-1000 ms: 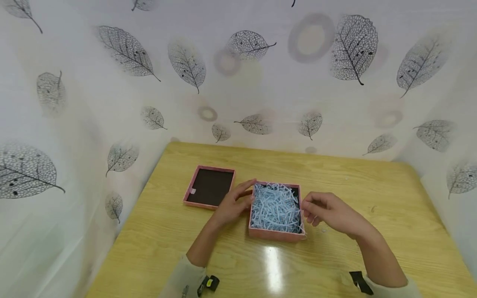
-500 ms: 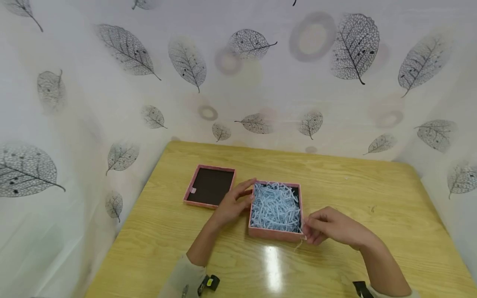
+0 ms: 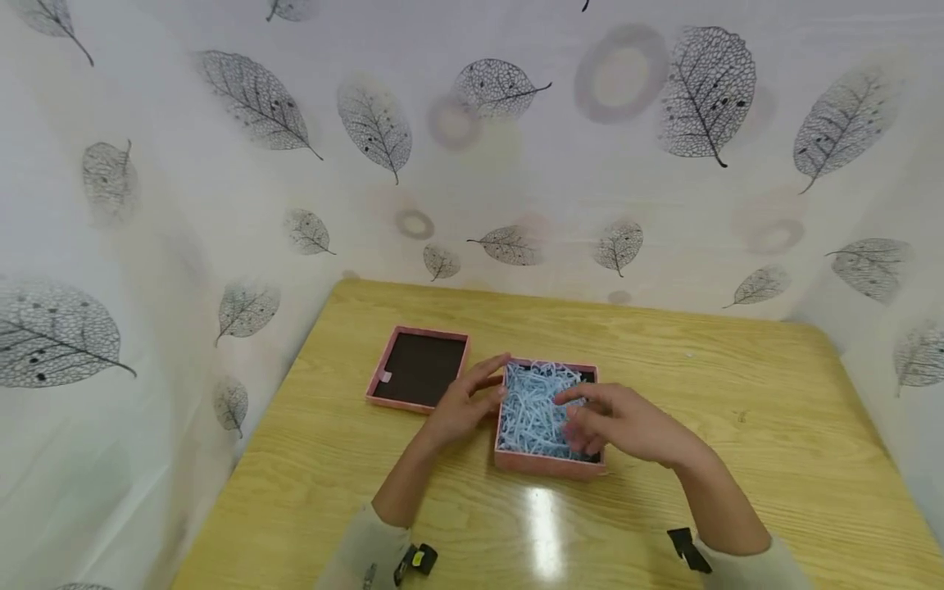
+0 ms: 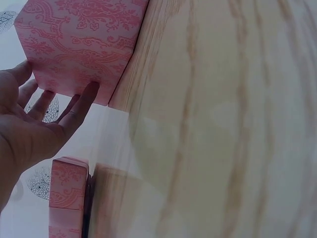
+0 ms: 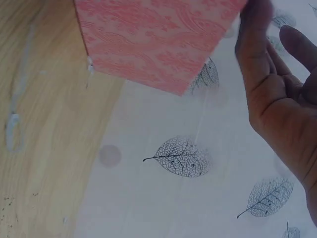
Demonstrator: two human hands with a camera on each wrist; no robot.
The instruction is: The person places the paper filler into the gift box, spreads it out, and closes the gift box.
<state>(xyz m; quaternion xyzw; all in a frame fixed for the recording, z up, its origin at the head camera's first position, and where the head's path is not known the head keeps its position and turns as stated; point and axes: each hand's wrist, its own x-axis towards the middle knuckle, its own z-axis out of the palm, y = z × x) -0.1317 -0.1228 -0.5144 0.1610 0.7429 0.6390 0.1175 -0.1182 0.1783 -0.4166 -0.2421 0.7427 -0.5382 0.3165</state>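
Note:
An open pink patterned box (image 3: 549,465) sits on the wooden table, filled with pale blue shredded paper (image 3: 533,414). My left hand (image 3: 459,407) rests its fingertips against the box's left side. In the left wrist view those fingers are spread, touching the pink wall (image 4: 81,44). Over the right part of the box is my right hand (image 3: 623,419), index finger extended and the other fingers slightly bent, blurred by motion. From the right wrist view, the box's outer wall (image 5: 153,44) hides its fingertips; whether they touch the shreds I cannot tell.
The pink box lid (image 3: 424,367), dark inside, lies upturned left of the box. Small paper shreds (image 5: 13,131) lie on the table at the right. A white leaf-patterned covering (image 3: 546,164) hangs behind and beside the wooden table (image 3: 701,360).
My right hand has moved left from the box's right side to over the shredded paper, after dipping to the front right corner with a thin strand nearby. The left hand stays put.

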